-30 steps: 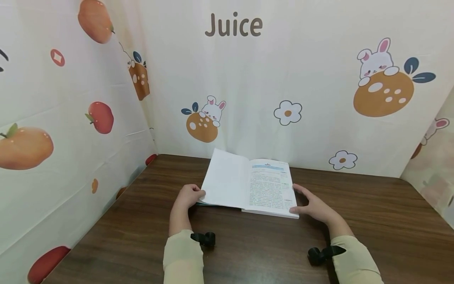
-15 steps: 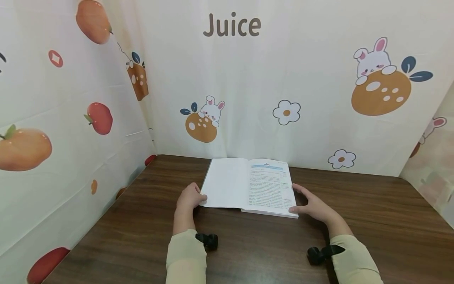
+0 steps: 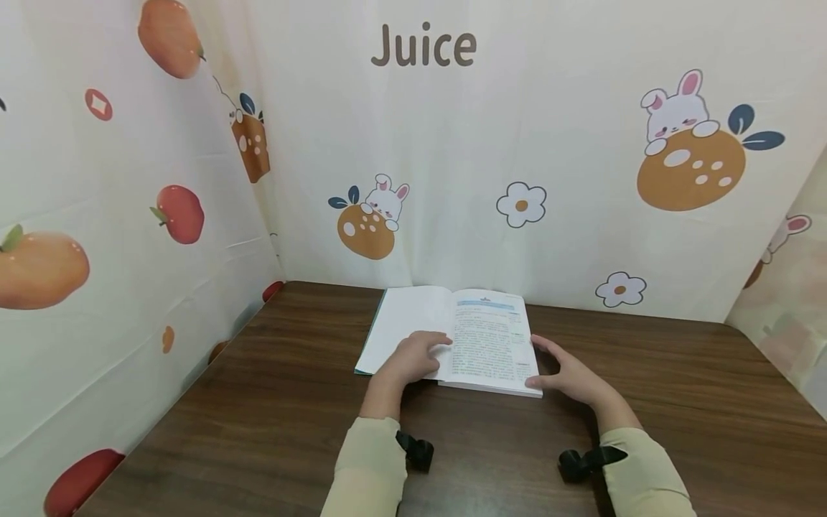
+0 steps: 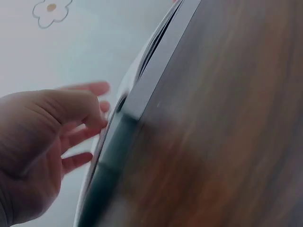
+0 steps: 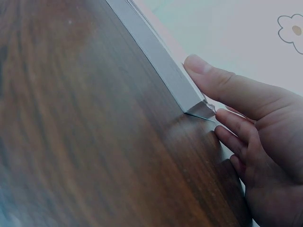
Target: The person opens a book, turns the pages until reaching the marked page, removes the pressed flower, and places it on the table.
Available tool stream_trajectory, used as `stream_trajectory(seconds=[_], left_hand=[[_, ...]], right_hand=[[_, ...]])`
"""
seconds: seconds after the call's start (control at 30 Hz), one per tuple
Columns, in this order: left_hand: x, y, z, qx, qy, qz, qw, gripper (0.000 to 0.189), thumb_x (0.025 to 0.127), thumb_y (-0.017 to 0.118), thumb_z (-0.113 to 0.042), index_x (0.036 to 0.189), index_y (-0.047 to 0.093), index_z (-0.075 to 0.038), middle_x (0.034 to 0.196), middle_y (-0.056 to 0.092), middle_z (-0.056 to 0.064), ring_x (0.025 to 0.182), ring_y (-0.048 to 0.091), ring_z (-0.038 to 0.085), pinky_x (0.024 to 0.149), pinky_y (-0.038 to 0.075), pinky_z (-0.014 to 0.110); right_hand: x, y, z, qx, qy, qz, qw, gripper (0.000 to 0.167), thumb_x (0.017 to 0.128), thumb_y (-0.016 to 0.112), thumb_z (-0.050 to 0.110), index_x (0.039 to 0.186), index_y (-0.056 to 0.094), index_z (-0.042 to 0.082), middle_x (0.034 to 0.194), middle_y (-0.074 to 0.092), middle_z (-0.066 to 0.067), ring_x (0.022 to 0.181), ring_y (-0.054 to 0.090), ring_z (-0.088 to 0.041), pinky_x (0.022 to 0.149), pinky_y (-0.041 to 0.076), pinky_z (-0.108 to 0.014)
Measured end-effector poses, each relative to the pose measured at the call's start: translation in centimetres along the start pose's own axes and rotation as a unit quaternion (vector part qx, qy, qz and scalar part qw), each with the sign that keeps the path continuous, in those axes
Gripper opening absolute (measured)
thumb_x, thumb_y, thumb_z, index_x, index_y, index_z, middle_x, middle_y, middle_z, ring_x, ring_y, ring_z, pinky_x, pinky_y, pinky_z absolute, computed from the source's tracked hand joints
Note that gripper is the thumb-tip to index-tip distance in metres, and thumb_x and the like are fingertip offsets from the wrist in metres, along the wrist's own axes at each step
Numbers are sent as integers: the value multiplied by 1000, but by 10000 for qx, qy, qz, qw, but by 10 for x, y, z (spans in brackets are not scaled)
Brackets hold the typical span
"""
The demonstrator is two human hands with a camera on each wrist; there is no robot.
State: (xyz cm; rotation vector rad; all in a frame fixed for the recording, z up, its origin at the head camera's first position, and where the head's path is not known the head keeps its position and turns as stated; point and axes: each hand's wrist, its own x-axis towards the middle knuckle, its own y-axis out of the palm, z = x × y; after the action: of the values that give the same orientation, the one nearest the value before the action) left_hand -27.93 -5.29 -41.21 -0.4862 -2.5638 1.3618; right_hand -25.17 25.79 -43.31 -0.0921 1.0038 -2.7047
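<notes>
An open book (image 3: 484,337) lies on the table, its left page (image 3: 407,309) blank white and its right page printed with text under a blue heading band. My left hand (image 3: 413,357) is over the lower part of the left page, fingers loosely extended toward the centre fold. In the left wrist view, the fingers of that hand (image 4: 52,137) spread near the book's spine (image 4: 111,151) and grasp nothing. At the lower right corner, my right hand (image 3: 571,375) grips the book, thumb on the page and fingers along the side edge. The right wrist view shows the thumb (image 5: 213,78) over the page block (image 5: 165,66).
The dark wood table (image 3: 278,424) runs up to a white curtain (image 3: 446,158) printed with fruit, rabbits and flowers, close behind the book. Another printed sheet hangs along the left side. Black wrist cameras (image 3: 420,454) are strapped over both sleeves.
The raised left page has come down flat. My left hand has let go of its outer lower corner and moved right toward the fold. The right hand has stayed in place.
</notes>
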Motion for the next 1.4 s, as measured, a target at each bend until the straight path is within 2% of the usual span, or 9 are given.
stream_trajectory(seconds=[0.17,0.27,0.4,0.53,0.7,0.8,1.03,1.27,1.4], left_hand=[[1,6,-6,40,-196,154,9997,46,83,52,-5,125,60,-20,134,49,-3,128,38,19,99,34,39],[0,7,-5,-120,-158,158,9997,42,86,52,-9,126,59,-18,136,48,-1,130,36,20,103,30,41],[-1,8,-6,-279,-103,234,9993,37,90,56,-24,127,57,-19,139,44,3,131,34,24,104,27,45],[-1,8,-12,-157,-198,429,9988,43,88,59,-41,127,58,-25,141,39,5,130,33,28,101,28,51],[-1,9,-25,52,-172,612,9980,33,87,59,-37,118,65,-26,143,36,11,129,34,30,99,32,49],[-2,11,-31,160,-201,510,9984,28,85,62,-35,111,69,-25,142,36,14,128,34,32,98,33,47],[-2,15,-38,229,-604,286,9975,31,78,71,-42,105,71,-27,142,36,12,125,36,32,96,35,50],[-2,16,-41,435,-631,174,9969,34,72,75,-46,102,71,-28,139,39,12,124,36,32,96,35,50],[-1,18,-42,605,-628,96,9961,37,70,75,-49,101,71,-29,137,41,12,122,38,31,95,35,48]], right_hand=[[0,0,0,-43,32,3,10000,94,74,76,37,145,23,6,147,19,-25,133,14,-45,99,14,-66],[0,-1,0,-58,49,10,10000,93,74,76,37,145,23,7,147,19,-25,133,14,-45,98,14,-66],[0,-1,1,-26,16,32,10000,93,74,76,36,145,24,8,148,17,-25,133,13,-45,98,13,-66],[0,-3,-2,26,-130,91,9999,93,74,77,33,146,23,9,150,14,-22,134,10,-45,98,11,-67],[-1,-9,-6,211,-35,235,9995,87,72,78,32,144,32,16,148,19,-22,133,14,-44,97,9,-68],[-2,-11,-9,344,-22,327,9989,83,72,78,31,142,37,19,147,22,-22,132,15,-43,97,9,-67],[-3,-12,-9,605,-158,404,9972,78,72,78,27,140,41,18,147,24,-20,133,14,-41,98,8,-67],[-1,-10,-10,471,-489,234,9974,57,77,75,27,128,54,13,146,34,-12,135,14,-41,98,8,-66],[0,-9,-11,388,-520,158,9978,50,79,72,29,124,58,13,145,35,-11,134,18,-41,98,12,-65]])
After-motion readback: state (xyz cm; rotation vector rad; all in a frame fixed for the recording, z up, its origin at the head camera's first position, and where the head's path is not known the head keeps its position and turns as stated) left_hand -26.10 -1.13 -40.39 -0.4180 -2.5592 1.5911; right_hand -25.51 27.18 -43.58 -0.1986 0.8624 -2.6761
